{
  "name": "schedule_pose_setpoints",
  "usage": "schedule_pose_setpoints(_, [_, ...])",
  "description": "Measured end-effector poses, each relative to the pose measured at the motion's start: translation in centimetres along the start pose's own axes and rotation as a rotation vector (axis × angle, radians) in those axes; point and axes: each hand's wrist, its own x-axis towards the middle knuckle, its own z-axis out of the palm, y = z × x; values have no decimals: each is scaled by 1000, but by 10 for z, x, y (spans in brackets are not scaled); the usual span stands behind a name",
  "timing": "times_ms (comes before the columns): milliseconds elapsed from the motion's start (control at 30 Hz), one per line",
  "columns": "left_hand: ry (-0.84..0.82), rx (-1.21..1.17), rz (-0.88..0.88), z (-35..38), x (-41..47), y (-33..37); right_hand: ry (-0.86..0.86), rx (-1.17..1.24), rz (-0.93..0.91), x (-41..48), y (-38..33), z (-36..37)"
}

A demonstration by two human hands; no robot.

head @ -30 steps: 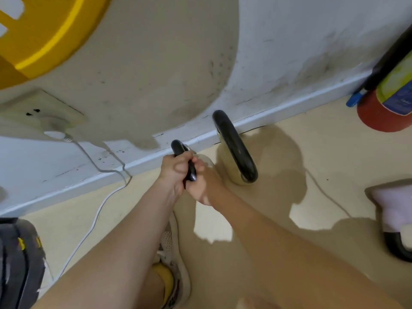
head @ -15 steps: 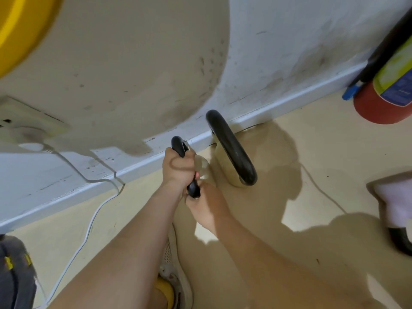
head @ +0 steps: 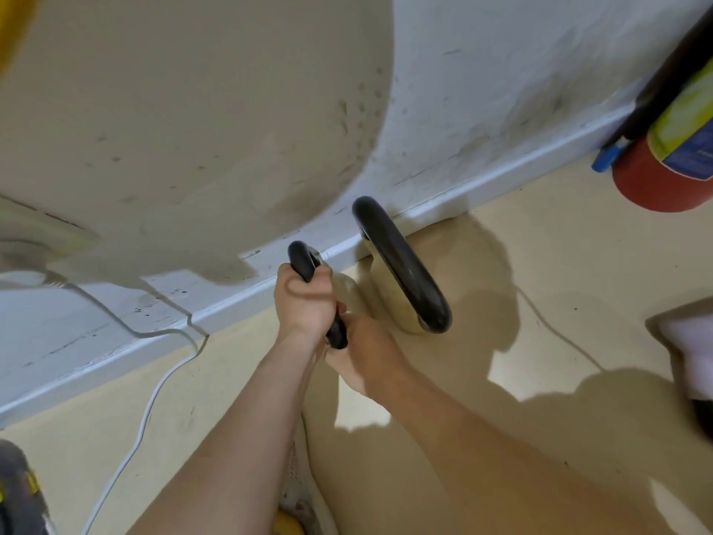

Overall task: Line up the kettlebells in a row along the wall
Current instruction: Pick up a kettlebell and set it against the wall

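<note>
Both forearms reach forward and down, close together. The left hand (head: pixel 304 303) wraps its fingers around the far part of the black handle of the nearer kettlebell (head: pixel 303 259). The right hand (head: pixel 364 359) closes on the near end of the same handle, with its fingers mostly hidden below. So 2 hands grip 1 kettlebell. Its cream body shows only a little between the hands, and I cannot tell if it touches the floor (head: pixel 540 303). Just to its right stands a second kettlebell (head: pixel 401 264), close to the skirting board (head: pixel 482 185) of the wall (head: pixel 501 71). Open floor runs to the right toward a red fire extinguisher (head: pixel 663 183). At the left a white cable (head: pixel 153 393) lies on the floor.
</note>
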Motion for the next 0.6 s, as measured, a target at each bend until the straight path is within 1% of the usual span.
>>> schedule_pose_setpoints(67, [10,8,13,-1,1,-1,8,-23,-8,0,0,-1])
schedule_pose_setpoints(133, [-2,7,22,0,2,-2,-48,-85,-7,0,0,-5])
schedule_pose_setpoints(233, [-3,-22,4,-2,5,-5,-72,-162,9,2,-4,-9])
schedule_pose_setpoints(333, [-44,-24,-4,-7,10,-1,-129,-218,13,-1,-16,-13])
schedule_pose_setpoints(533, [-17,56,-61,-9,8,5,-188,-427,-61,-22,-39,-34])
schedule_pose_setpoints(567, [0,26,-86,-9,4,5,-179,-456,-83,-26,-45,-41])
schedule_pose_setpoints(600, [9,-42,-126,-8,-3,5,-121,-466,-122,-29,-51,-49])
